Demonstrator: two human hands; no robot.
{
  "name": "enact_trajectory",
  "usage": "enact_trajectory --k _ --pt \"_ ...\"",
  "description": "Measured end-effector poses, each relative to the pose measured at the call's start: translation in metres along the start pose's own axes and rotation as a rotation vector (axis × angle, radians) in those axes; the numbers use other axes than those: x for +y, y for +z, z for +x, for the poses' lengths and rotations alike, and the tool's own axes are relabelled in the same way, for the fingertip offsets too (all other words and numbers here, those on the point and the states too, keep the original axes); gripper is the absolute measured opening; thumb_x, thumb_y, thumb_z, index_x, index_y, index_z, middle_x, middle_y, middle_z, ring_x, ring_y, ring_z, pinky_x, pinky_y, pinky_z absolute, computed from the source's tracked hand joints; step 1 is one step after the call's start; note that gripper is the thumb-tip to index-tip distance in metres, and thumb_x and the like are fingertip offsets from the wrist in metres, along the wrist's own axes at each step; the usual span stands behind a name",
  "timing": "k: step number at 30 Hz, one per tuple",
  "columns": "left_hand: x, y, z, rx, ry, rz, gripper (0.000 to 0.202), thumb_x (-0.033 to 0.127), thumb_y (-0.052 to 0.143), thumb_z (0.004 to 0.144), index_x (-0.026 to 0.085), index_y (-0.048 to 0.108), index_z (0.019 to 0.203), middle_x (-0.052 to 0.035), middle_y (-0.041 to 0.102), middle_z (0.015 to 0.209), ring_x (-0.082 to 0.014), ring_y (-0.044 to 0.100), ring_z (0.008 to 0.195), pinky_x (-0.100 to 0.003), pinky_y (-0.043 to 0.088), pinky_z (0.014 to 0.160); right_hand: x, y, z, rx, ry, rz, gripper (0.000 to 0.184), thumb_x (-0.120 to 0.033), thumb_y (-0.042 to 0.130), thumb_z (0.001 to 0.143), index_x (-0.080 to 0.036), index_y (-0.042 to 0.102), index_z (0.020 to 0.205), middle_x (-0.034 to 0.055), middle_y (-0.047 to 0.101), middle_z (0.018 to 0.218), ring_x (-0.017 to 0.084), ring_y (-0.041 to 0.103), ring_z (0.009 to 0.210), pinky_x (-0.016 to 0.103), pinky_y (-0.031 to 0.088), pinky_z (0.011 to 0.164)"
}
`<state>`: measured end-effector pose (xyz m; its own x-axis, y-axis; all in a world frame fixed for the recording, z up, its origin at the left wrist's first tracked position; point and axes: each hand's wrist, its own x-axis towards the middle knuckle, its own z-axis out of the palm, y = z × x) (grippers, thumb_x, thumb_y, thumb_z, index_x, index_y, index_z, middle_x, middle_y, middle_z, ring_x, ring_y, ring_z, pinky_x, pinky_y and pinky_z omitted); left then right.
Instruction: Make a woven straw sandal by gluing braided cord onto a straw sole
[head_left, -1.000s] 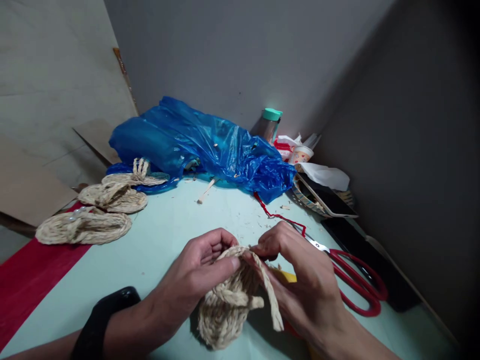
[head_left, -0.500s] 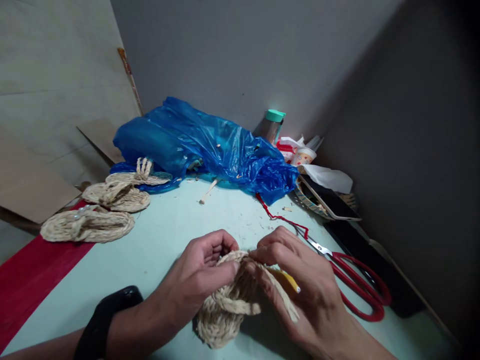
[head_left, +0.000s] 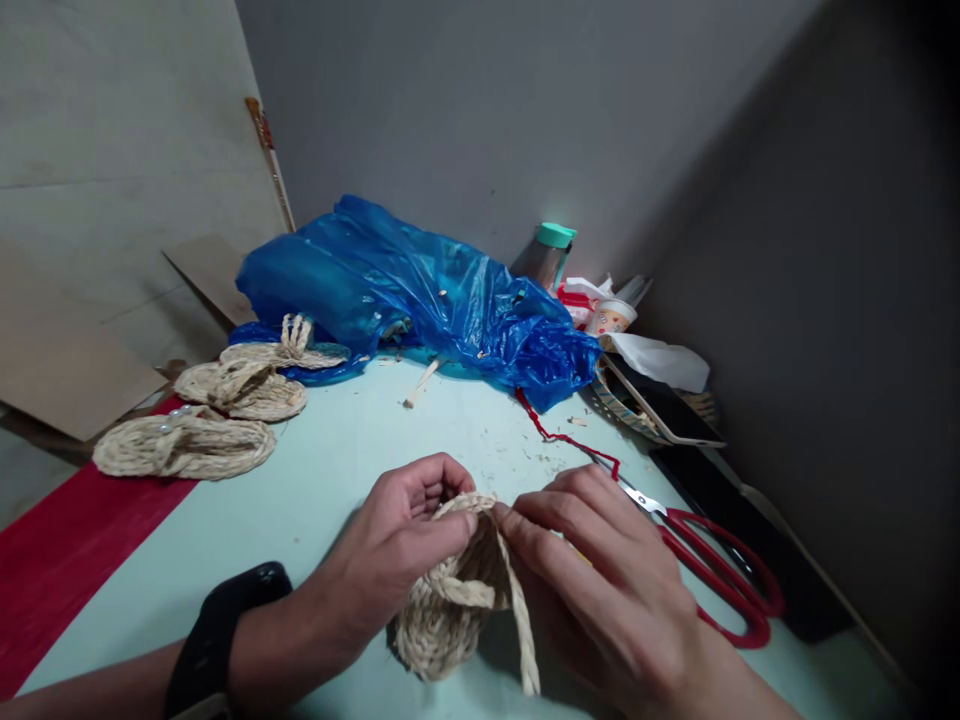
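Broadly, the pale green tabletop (head_left: 337,430) carried everything, its near middle taken up by the work. A rumpled blue plastic bag (head_left: 420,275) lay along the back against the wall, probably pushed there to leave room for the hands. Large red-handled scissors (head_left: 646,501) rested just beyond the right hand (head_left: 611,575), seemingly set down on that side to be within easy reach. Three straw sandals (head_left: 187,448) sat in a row at the left, the nearest partly on a red strip (head_left: 90,545); likely they were put there to stay out of the way.

Between the hands, low in the view, was a woven straw piece, its rounded near end (head_left: 439,640) tilted towards the wearer, perhaps so that the upper rim could be seen. The left hand (head_left: 401,550) was clamped on that rim, thumb flat on the near face and fingers curled behind, apparently to steady the weave. The right hand's foremost fingertip touched the rim beside the left thumb; its own thumb was hidden, so whether it pinched could not be told. From that spot a loose strand (head_left: 523,645) hung down past a narrower strap (head_left: 466,592), presumably left free for handling.
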<state>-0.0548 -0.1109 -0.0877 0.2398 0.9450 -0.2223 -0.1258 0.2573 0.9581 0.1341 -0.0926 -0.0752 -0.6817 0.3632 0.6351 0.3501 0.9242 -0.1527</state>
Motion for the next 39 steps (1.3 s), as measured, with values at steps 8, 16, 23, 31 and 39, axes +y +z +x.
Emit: enact_trajectory --k 8,16,23,31,39 --pt "-0.002 0.001 0.002 0.031 -0.006 -0.035 0.014 0.028 0.065 0.08 0.018 0.055 0.082 0.0036 0.051 0.071 -0.0125 0.044 0.069 -0.026 0.034 0.061 -0.005 -0.002 0.005 -0.052 -0.086 -0.068 0.022 -0.003 0.044 0.089 -0.002 0.065 0.095 0.0154 0.065 0.079 0.022 0.052 0.071 0.037 0.039 0.061" --pt "0.0 0.0 0.003 0.014 0.0 -0.037 0.017 0.031 0.067 0.079 0.018 0.055 0.08 0.0032 0.05 0.069 -0.012 0.043 0.065 -0.024 0.035 0.058 -0.005 -0.001 0.005 -0.037 -0.089 -0.063 0.021 -0.003 0.044 0.087 -0.006 0.065 0.09 0.0123 0.066 0.08 0.02 0.052 0.068 0.036 0.038 0.062" --pt "0.003 0.001 0.0 0.011 0.129 0.079 0.02 0.034 0.065 0.081 0.019 0.054 0.082 0.0026 0.049 0.072 -0.0132 0.043 0.068 -0.025 0.035 0.06 -0.009 -0.01 0.011 0.072 0.149 0.165 0.017 -0.007 0.049 0.082 -0.013 0.064 0.088 0.0069 0.061 0.074 0.018 0.048 0.069 0.035 0.039 0.064" --pt "0.002 0.006 -0.004 0.006 0.094 0.046 0.024 0.038 0.071 0.076 0.019 0.057 0.081 0.0009 0.054 0.074 -0.014 0.045 0.067 -0.024 0.037 0.06 -0.01 -0.015 0.015 0.01 0.729 0.632 0.01 -0.03 0.059 0.086 -0.023 0.053 0.088 -0.0019 0.057 0.086 0.015 0.054 0.079 0.027 0.044 0.068" --pt "0.008 0.017 -0.009 0.16 0.123 0.051 0.018 0.025 0.076 0.066 0.019 0.061 0.073 0.0024 0.061 0.068 -0.0126 0.051 0.065 -0.02 0.04 0.06 -0.016 -0.018 0.019 -0.174 0.889 0.679 0.019 -0.033 0.064 0.081 -0.024 0.051 0.091 -0.0025 0.056 0.091 0.016 0.052 0.084 0.028 0.041 0.072"
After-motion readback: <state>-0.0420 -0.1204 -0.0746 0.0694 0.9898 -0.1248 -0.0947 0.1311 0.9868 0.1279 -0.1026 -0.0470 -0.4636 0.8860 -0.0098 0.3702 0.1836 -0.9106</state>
